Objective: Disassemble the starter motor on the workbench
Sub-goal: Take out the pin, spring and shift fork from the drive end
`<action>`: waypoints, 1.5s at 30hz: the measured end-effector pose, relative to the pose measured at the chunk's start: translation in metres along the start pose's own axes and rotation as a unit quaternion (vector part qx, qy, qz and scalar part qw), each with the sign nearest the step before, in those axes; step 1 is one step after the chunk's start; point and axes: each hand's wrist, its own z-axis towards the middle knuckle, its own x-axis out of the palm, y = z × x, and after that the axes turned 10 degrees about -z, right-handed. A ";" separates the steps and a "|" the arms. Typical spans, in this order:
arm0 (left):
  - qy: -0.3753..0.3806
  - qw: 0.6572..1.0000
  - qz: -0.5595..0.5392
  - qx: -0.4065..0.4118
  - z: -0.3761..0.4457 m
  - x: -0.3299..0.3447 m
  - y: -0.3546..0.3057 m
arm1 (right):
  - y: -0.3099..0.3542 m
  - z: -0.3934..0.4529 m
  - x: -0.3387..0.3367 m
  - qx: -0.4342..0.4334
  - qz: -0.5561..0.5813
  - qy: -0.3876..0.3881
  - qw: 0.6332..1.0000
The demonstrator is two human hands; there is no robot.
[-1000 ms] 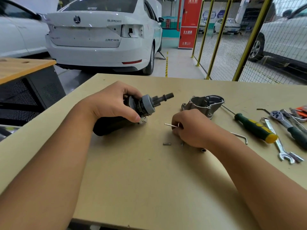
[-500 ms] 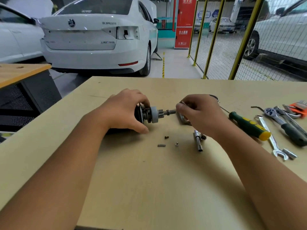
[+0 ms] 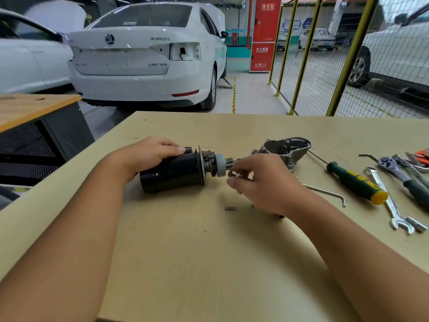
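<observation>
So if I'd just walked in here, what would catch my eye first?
Probably the two bare hands at the middle of the tan workbench: the left hand steadies the black starter motor lying on its side, while the right hand works at its shaft end. To the right lie a green-and-yellow screwdriver and wrenches. Behind the bench stands a white car.

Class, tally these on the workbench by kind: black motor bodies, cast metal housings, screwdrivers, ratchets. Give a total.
Black motor body: 1
Cast housing: 1
Screwdriver: 1
Ratchet: 1
Total: 4
</observation>
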 end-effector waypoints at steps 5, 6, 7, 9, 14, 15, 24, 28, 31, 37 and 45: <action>0.017 0.996 -0.068 -0.047 -0.005 -0.006 -0.002 | -0.005 0.000 -0.006 0.083 0.047 -0.057 0.994; 0.014 0.997 -0.066 -0.047 -0.005 -0.006 -0.002 | -0.006 0.000 -0.005 0.091 0.056 -0.065 0.992; 0.011 0.997 -0.063 -0.041 -0.006 -0.006 -0.002 | -0.006 0.000 -0.005 0.097 0.062 -0.071 0.991; 0.004 0.998 -0.063 -0.017 -0.007 -0.004 -0.001 | -0.005 0.001 -0.004 0.103 0.057 -0.077 0.990; -0.023 0.998 -0.050 0.028 -0.004 0.001 -0.002 | -0.006 0.002 -0.005 0.093 0.039 -0.061 0.993; -0.017 0.999 -0.038 0.031 -0.003 0.001 -0.003 | -0.006 0.001 -0.005 0.086 0.036 -0.047 0.995; 0.029 0.999 -0.020 -0.011 0.002 0.014 -0.007 | -0.004 0.000 0.001 0.031 -0.022 0.044 0.998; 0.013 0.999 -0.023 -0.020 0.003 0.020 -0.009 | -0.001 0.000 0.001 0.030 -0.024 0.053 0.998; 0.005 0.998 -0.060 -0.013 0.001 0.020 -0.008 | 0.003 0.001 0.001 0.037 -0.048 0.051 0.997; -0.038 0.994 -0.100 -0.015 0.003 0.011 0.002 | 0.006 0.000 0.000 0.051 -0.057 0.044 0.996; -0.133 0.984 -0.114 0.033 0.016 0.014 0.009 | 0.005 -0.001 -0.001 0.067 -0.007 0.028 0.997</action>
